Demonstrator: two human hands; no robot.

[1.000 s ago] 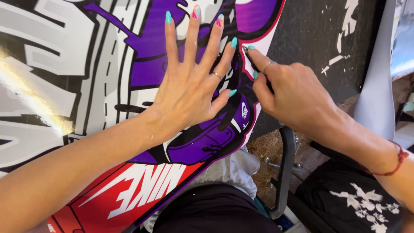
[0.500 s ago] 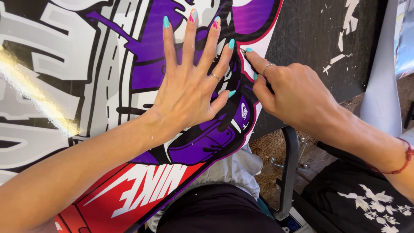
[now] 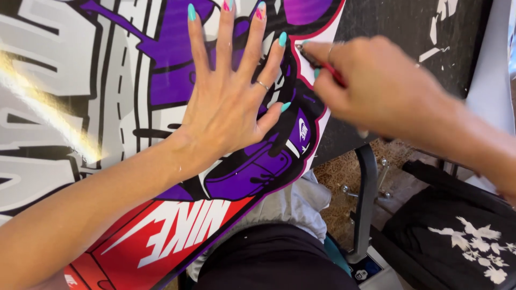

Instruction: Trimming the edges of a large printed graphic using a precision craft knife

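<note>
Fingers (image 3: 234, 48) of the left hand (image 3: 228, 102) are spread wide w/ teal and pink nails, palm pressed flat on the big glossy purple, red and white graphic sticker sheet (image 3: 129, 134). Nearest the camera: black-clad lap, grey cloth, and off to the right a black fabric bag with white flower print (image 3: 457, 236) next to a black metal tube frame (image 3: 365, 198). Sheet lies on the dark surface (image 3: 387, 21), its edge hanging over the lap. Further up, right hand (image 3: 376, 86) is curled tight around a thin red-handled cutting tool (image 3: 322, 64), tip touching the sticker's pink-and-white border right beside the left pinky. Bit blurry tho.
</note>
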